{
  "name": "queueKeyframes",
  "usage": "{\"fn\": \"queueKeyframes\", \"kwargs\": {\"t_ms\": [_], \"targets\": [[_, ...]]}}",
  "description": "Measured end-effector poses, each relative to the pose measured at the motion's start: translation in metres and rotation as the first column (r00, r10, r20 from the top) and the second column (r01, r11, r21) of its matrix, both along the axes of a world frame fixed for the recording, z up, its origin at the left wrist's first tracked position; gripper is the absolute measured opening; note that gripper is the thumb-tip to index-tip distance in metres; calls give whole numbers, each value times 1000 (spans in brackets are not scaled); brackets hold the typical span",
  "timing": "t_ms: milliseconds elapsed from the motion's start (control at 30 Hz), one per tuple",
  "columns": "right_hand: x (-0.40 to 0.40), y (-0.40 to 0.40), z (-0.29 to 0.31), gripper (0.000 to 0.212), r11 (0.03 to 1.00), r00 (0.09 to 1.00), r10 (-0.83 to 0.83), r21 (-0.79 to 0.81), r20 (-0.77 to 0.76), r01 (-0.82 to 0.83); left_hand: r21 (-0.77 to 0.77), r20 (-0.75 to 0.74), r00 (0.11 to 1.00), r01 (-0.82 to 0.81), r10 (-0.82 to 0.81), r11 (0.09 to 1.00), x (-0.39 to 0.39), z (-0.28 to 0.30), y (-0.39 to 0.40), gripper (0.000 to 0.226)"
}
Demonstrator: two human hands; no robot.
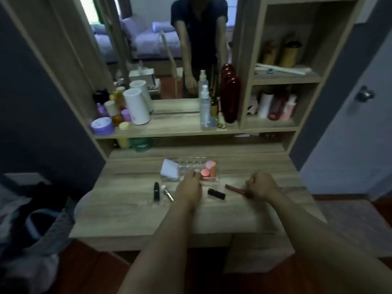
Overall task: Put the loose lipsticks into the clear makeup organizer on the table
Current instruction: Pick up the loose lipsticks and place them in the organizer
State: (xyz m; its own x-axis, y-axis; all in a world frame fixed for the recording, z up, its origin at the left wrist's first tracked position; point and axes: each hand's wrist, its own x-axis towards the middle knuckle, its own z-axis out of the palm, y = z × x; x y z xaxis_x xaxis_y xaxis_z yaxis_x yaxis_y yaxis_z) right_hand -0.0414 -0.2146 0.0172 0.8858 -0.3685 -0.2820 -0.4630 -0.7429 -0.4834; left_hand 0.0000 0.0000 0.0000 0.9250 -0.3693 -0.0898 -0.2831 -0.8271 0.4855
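Observation:
The clear makeup organizer (192, 165) sits at the back middle of the wooden table (131, 213), holding a white sponge (169, 169) and pink-orange tubes (210, 169). My left hand (189, 185) is at its front edge, fingers curled; whether it holds anything I cannot tell. My right hand (262, 186) is shut on a slim dark red lipstick (235, 189) that points left. A black lipstick (216, 193) lies between my hands. Another black lipstick (156, 190) and a small brush (167, 193) lie left of my left hand.
A shelf (176, 126) behind the table carries jars, white cylinders (136, 106), a spray bottle (205, 107) and a dark red bottle (230, 98). A mirror above shows a person's reflection. Cubbies on the right hold more bottles. A door (360, 124) stands at right.

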Motion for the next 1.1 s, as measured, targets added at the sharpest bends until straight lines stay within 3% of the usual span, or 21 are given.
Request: {"fn": "queueKeyframes", "kwargs": {"t_ms": [100,200,333,567,700,1100], "targets": [[19,49,-6,24,997,998,68,47,-8,-67,15,-40,976,-212,212,977,12,-5,52,27],[30,95,-12,13,989,990,137,55,-14,-136,-42,-125,906,-412,404,910,25,-16,96,23],[40,130,-32,11,976,976,201,99,-79,-193,-145,-259,811,-570,525,809,40,-26,114,23],[37,154,-59,26,972,946,236,60,-224,-228,-127,-300,786,-595,541,794,56,-44,98,24],[39,159,-68,48,970,942,231,-23,-245,-244,-40,-266,786,-587,558,809,58,-48,90,30],[60,148,-64,35,957,913,271,-12,-306,-289,64,-229,810,-541,540,839,68,-51,76,27]]}}
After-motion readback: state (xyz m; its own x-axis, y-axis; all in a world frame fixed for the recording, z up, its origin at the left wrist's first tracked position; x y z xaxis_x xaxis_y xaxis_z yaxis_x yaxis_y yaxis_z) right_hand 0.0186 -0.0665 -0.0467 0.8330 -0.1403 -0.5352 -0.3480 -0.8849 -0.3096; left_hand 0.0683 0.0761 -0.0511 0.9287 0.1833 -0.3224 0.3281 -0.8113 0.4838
